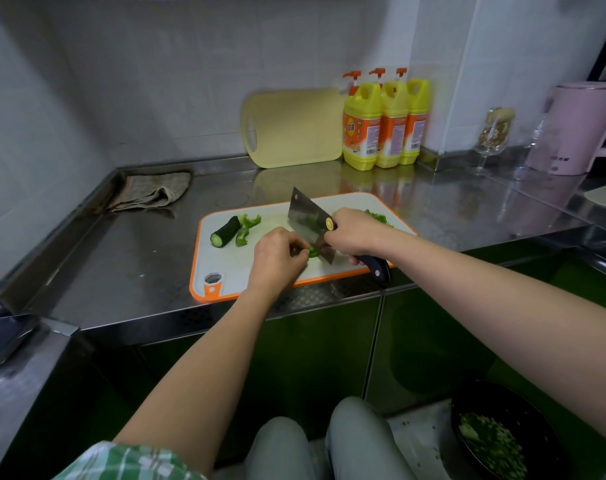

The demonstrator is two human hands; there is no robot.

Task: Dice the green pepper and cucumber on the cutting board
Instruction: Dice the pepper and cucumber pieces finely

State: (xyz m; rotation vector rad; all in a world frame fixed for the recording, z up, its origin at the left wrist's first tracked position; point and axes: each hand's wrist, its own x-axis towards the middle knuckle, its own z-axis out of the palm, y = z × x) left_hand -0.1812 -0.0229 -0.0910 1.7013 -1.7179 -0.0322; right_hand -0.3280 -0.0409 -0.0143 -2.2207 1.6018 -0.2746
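A white cutting board with an orange rim (225,271) lies on the steel counter. My right hand (353,233) grips the dark handle of a cleaver (306,216), blade down on a green pepper piece (312,252). My left hand (277,258) pinches that piece, fingers curled just left of the blade. A dark cucumber chunk (224,231) and pepper strips (246,228) lie at the board's left. Cut pepper bits (377,216) sit beyond my right hand, partly hidden.
A yellow cutting board (294,128) leans on the tiled wall beside three yellow detergent bottles (384,123). A crumpled cloth (152,192) lies at the back left. A glass (495,136) and pink kettle (582,126) stand right. A black bowl of green scraps (502,434) sits on the floor.
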